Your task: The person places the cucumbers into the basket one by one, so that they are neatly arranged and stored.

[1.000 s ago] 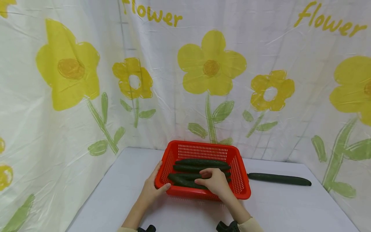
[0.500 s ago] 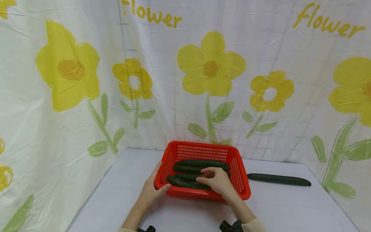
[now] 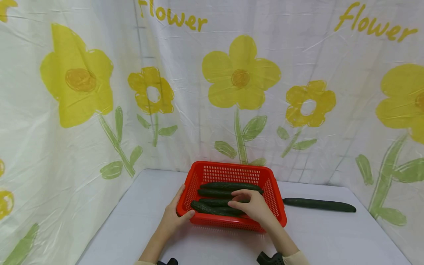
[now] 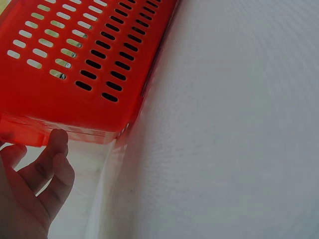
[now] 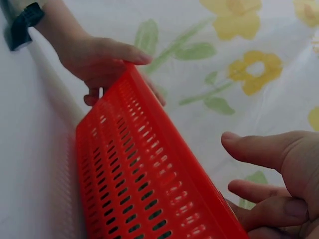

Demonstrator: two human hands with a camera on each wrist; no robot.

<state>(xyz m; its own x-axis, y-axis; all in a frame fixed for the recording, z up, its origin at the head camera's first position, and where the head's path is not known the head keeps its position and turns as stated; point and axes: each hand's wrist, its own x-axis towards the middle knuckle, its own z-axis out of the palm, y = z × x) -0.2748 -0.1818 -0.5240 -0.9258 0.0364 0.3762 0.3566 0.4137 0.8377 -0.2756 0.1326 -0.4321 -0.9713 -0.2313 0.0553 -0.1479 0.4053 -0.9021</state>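
Several long dark green cucumbers (image 3: 212, 209) lie side by side in a red plastic basket (image 3: 232, 166) with slotted walls. My left hand (image 3: 172, 217) grips the basket's near left corner, thumb over the front rim and fingers along the left side. In the right wrist view that same left hand (image 5: 89, 57) shows at the corner, and the left wrist view has its fingers curled by the slotted wall. Above the right half of the cucumbers is my right hand (image 3: 255, 208), fingers loosely bent. Its thumb stands apart from the fingers, with nothing between them in the right wrist view.
One more cucumber (image 3: 319, 205) lies on the white table (image 3: 318, 235) to the right of the basket. Behind and along both sides hangs a white curtain (image 3: 185, 140) printed with yellow flowers.
My right hand has shifted a little to the right over the cucumbers, uncovering more of the front ones. The left front cucumber has turned slightly. My left hand and the basket stay in place.
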